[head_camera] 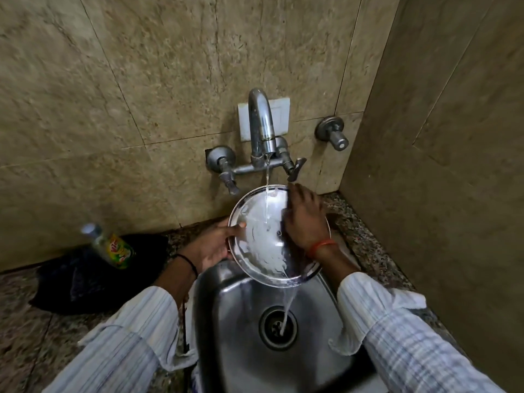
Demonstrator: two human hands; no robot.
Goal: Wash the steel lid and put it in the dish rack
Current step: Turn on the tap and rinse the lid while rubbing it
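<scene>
Two pale striped sleeves enter from the lower edge, over a stainless steel sink basin [243,330] with a round drain [278,327].

Subject item: round, shallow steel lid [263,236], held tilted above the rear of the basin and directly under the curved chrome wall tap [261,123]. Water is running; a thin stream strikes the upper part of the lid, sheets across its face and falls off the low edge toward the drain.

Left hand [217,245]: closed on the lid's left rim, thumb over the wet face, fingers behind and out of sight. Right hand [304,219]: laid flat against the right part of the face, fingers together and spread over the surface, apparently rubbing. It clamps nothing that can be seen.

Handling assessment: thin, rigid sheet metal, judged light and not fragile. The wet polished face will be slippery, so a pinch on the rim is the sound hold; the flat face gives no purchase.

Surroundings: a green-labelled plastic bottle [113,245] lies on a dark cloth [85,279] on the speckled stone counter, left of the basin. No dish rack is visible.
</scene>
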